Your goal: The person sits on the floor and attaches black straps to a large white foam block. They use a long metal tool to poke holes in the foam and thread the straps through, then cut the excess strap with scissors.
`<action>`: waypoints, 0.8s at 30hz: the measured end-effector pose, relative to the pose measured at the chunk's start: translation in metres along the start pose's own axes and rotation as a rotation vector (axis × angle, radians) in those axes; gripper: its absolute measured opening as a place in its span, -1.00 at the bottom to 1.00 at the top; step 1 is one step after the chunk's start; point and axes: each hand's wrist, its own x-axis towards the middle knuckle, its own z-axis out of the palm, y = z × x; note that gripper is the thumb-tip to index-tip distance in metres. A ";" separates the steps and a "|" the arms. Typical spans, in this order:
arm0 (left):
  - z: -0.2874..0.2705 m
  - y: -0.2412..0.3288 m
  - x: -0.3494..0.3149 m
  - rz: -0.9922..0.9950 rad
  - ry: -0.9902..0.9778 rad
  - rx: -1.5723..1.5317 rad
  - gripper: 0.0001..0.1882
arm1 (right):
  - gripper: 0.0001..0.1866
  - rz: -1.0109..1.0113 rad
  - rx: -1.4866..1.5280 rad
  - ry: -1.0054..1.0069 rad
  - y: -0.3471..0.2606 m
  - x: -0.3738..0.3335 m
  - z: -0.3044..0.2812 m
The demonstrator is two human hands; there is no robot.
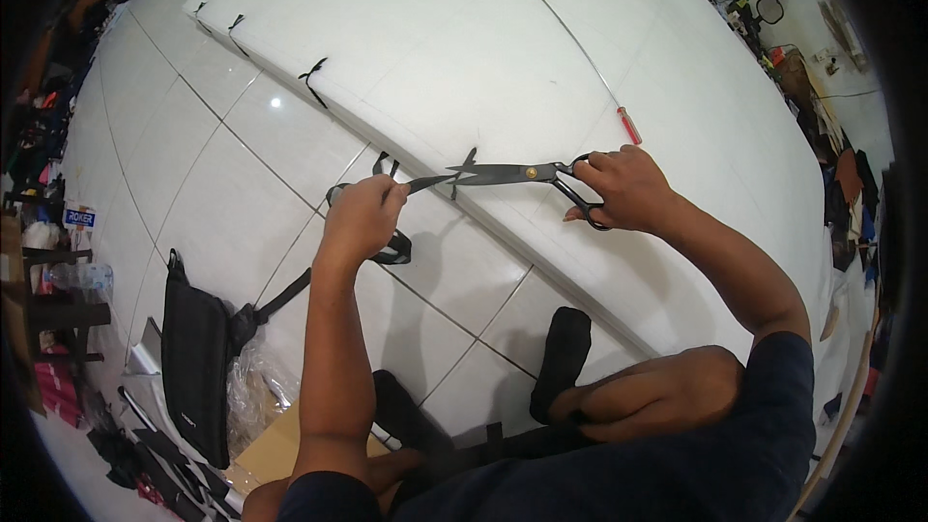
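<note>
White floor tiles (pixel 232 203) spread beneath you, with a broad white foam sheet (pixel 503 48) laid across them and filling the upper part of the view. You sit on the floor at the sheet's near edge, knees bent, one foot in a black sock (pixel 564 348) resting on the tiles.

Your right hand (pixel 628 188) grips a pair of large black scissors (pixel 512 174), fingers threaded through the handle loops, the blades pointing toward your left and nearly closed over the sheet's edge. Your left hand (pixel 362 222) is curled into a fist around a black strap (pixel 396 249), pinching it taut just beside the blade tips; the strap loops down below your fist onto the tiles.

Short black strap ends (pixel 312 72) stick out along the sheet's edge farther to your left, well apart from your hands. A long thin screwdriver with a red handle (pixel 628 124) lies on the foam just beyond your right hand.

A black bag (pixel 196 367) rests on the tiles near your left elbow, beside crumpled clear plastic (pixel 253 391) and a piece of brown cardboard (pixel 275 449). Clutter lines the room's edges on both sides.
</note>
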 end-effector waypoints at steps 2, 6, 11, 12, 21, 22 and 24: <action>0.003 -0.005 0.000 0.036 0.025 0.006 -0.65 | -0.44 0.008 -0.007 -0.018 -0.005 0.000 0.001; 0.005 -0.017 -0.002 0.134 0.111 0.010 -0.66 | -0.52 0.045 0.009 -0.058 -0.010 0.001 0.019; -0.017 -0.020 -0.003 0.060 0.053 -0.284 -0.67 | -0.53 0.261 0.170 0.049 0.003 -0.006 0.026; -0.020 -0.019 -0.001 0.080 0.003 -0.389 -0.69 | -0.53 0.350 0.196 0.022 0.011 -0.004 0.025; 0.078 0.074 0.007 0.151 -0.684 -0.663 -0.70 | -0.56 0.601 0.492 -0.153 0.082 -0.029 0.052; 0.102 0.081 0.005 0.267 -0.684 -0.632 -0.72 | -0.57 0.572 0.506 -0.103 0.080 -0.042 0.050; 0.138 0.111 -0.007 0.437 -0.536 -0.444 -0.64 | -0.58 0.500 0.385 -0.063 0.075 -0.082 0.039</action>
